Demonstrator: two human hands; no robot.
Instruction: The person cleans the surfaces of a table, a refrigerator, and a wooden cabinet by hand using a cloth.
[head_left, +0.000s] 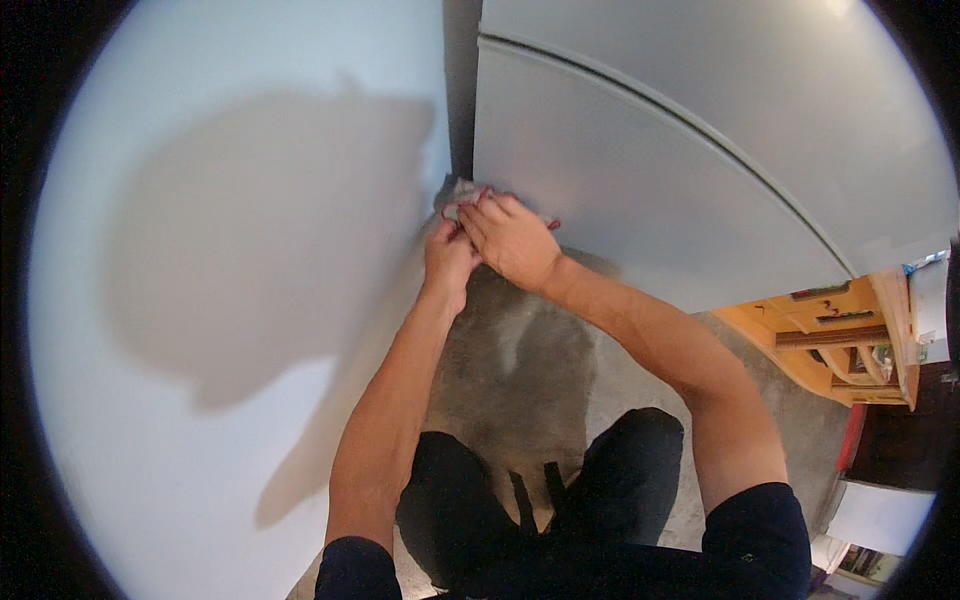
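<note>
Both my hands meet low down at the corner where a white refrigerator (585, 165) stands beside a pale wall (225, 247). A light cloth with red edging (466, 193) is bunched there, against the refrigerator's lower door edge. My right hand (514, 238) lies over the cloth with its fingers bent around part of it. Close against it, my left hand (450, 259) pinches the cloth's near side between thumb and fingers. Parts of the cloth and some fingertips are hidden behind my right hand.
A narrow dark gap (461, 90) separates wall and refrigerator. Grey concrete floor (525, 352) lies below, between my bent knees. To the right stands a yellow wooden shelf unit (840, 337) holding things, with a white object (881, 517) beyond it.
</note>
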